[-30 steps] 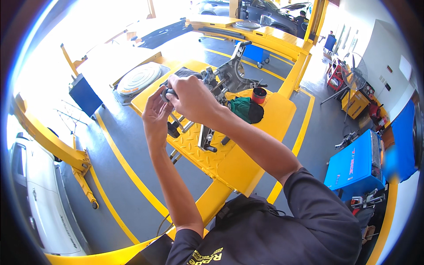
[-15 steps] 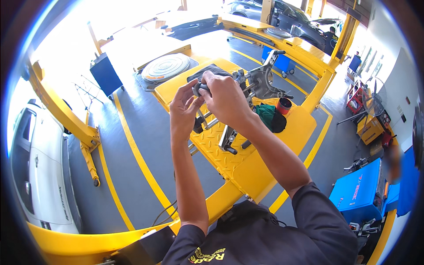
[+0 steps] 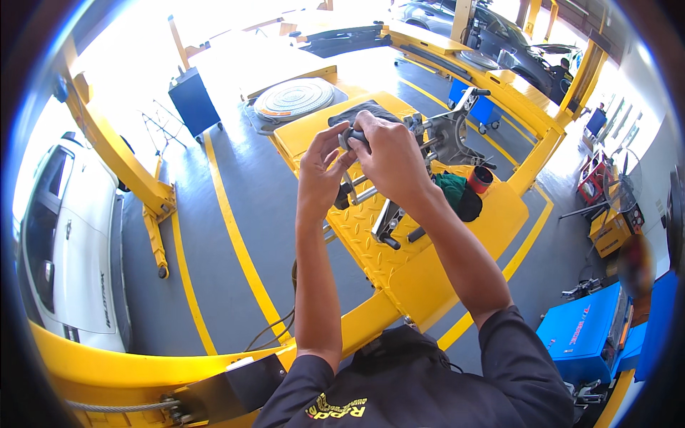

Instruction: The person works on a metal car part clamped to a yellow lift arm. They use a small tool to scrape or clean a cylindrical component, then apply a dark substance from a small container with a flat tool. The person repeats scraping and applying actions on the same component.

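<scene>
Both hands meet around a dark grey, round knob-like part (image 3: 347, 138) above the yellow platform (image 3: 446, 282). My left hand (image 3: 320, 170) pinches its left side, fingers bent. My right hand (image 3: 394, 153) grips it from the right, covering much of it. A metal clamp frame with rods and dark-tipped arms (image 3: 457, 135) lies on the platform just beyond and under my hands; my right hand hides part of it. Behind my fingers is a black cloth-like item (image 3: 362, 109). A green and black cloth or glove (image 3: 451, 187) and a red cylinder with a dark opening (image 3: 481, 178) sit to the right.
A round metal turntable plate (image 3: 294, 98) sits farther along. A yellow lift post (image 3: 128, 160) and white vehicle (image 3: 78, 235) stand left, with a blue cabinet (image 3: 194, 103) beyond. A blue case (image 3: 581, 328) is at right. A person (image 3: 561, 77) stands by a dark car.
The view has swung slightly, so the surroundings sit farther right in the picture. Both hands stay on the knob-like part, with small finger shifts.
</scene>
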A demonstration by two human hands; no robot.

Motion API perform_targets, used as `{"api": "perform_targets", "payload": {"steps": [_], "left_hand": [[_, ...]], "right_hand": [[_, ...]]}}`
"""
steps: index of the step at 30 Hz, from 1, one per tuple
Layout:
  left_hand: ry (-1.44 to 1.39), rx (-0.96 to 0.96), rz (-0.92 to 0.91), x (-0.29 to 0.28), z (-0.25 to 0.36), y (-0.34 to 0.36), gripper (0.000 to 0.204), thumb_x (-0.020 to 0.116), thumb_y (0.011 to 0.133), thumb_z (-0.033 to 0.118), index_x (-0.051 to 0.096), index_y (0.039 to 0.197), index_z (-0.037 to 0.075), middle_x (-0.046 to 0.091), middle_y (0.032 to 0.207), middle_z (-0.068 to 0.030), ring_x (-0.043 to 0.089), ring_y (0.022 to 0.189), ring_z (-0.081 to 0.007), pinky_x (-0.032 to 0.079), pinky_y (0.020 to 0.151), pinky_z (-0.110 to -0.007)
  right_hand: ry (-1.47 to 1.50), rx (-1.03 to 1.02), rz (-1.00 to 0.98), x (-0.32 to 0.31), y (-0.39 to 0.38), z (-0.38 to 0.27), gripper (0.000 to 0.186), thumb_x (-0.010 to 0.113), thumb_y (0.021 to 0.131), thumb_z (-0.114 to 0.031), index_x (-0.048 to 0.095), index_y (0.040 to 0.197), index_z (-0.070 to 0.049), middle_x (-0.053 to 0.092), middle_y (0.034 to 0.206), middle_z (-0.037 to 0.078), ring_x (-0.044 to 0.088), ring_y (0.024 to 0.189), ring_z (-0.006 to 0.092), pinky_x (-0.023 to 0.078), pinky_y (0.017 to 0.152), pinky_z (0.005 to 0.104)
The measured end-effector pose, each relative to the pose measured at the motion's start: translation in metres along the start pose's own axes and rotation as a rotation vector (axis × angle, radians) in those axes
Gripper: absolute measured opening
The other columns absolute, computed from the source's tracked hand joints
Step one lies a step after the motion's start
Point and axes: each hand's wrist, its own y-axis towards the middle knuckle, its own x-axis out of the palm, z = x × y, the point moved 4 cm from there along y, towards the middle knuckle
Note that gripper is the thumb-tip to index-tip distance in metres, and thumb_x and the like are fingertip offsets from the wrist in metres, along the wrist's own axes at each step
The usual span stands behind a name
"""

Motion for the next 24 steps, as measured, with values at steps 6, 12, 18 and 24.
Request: {"api": "perform_targets", "payload": {"steps": [6,12,18,24], "left_hand": [[0.097,0.001,0.016,-0.003,0.0,0.0,0.048,0.082,0.096,0.009,0.068,0.142,0.012,0.075,0.136,-0.0073,0.067,0.129,-0.0224,0.046,0.118,-0.048],[0.046,-0.005,0.012,-0.001,0.002,0.0,0.049,0.082,0.096,0.008,0.068,0.143,0.012,0.075,0.131,-0.0057,0.068,0.126,-0.0203,0.048,0.116,-0.046],[-0.091,-0.025,-0.019,-0.003,0.001,0.0,0.05,0.081,0.097,0.007,0.066,0.144,0.01,0.074,0.131,-0.0051,0.067,0.124,-0.0167,0.053,0.109,-0.04],[-0.205,-0.04,-0.029,-0.001,0.003,0.001,0.052,0.08,0.096,0.0,0.063,0.145,0.004,0.07,0.135,-0.0081,0.066,0.126,-0.0163,0.054,0.112,-0.036]], "right_hand": [[-0.063,-0.028,-0.011,0.0,-0.002,-0.004,0.018,0.069,0.097,-0.004,0.065,0.113,0.003,0.076,0.106,0.023,0.076,0.097,0.0419,0.061,0.082,0.0484],[-0.093,-0.06,0.048,0.001,-0.002,-0.003,0.016,0.069,0.098,-0.008,0.067,0.11,0.003,0.077,0.101,0.022,0.078,0.093,0.041,0.062,0.08,0.0463],[-0.094,0.151,-0.058,0.005,0.008,0.0,0.027,0.07,0.103,-0.023,0.067,0.107,0.003,0.075,0.077,0.023,0.077,0.079,0.0441,0.061,0.073,0.0517],[-0.119,-0.029,-0.009,0.003,0.003,-0.005,0.017,0.07,0.1,-0.012,0.065,0.112,-0.001,0.075,0.109,0.02,0.074,0.101,0.0424,0.06,0.084,0.05]]}}
